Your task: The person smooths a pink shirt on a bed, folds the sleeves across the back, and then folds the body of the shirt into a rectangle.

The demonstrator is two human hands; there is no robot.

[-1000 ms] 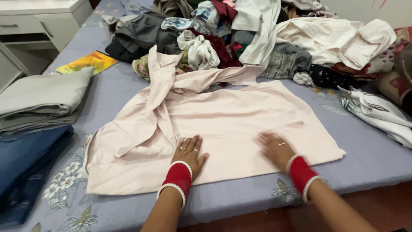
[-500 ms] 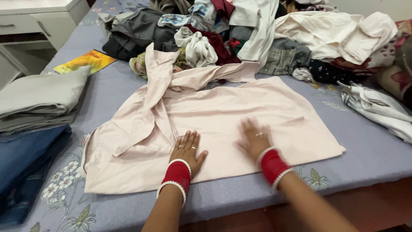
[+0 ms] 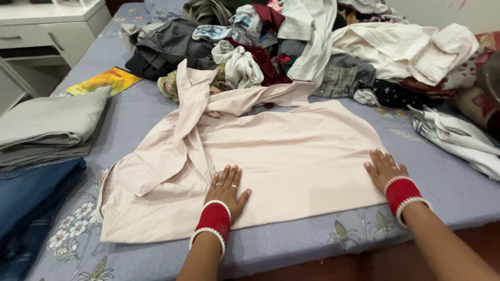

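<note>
2 hands with red bangles lie flat, fingers spread, gripping nothing: left hand [image 3: 226, 188] on a pale pink cotton garment [image 3: 271, 151], right hand [image 3: 384, 167] at its right edge. Far left beyond, a yellow-orange rectangular booklet [image 3: 104, 80].

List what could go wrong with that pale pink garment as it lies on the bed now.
1. The pale pink garment has twisted sleeves bunched at its top left; these may crease if pressed flat.
2. Its top edge touches the heap of unfolded clothes, which could get tangled in.
3. The left hand and right hand press near the bed edge; the cloth might slide off.
</note>
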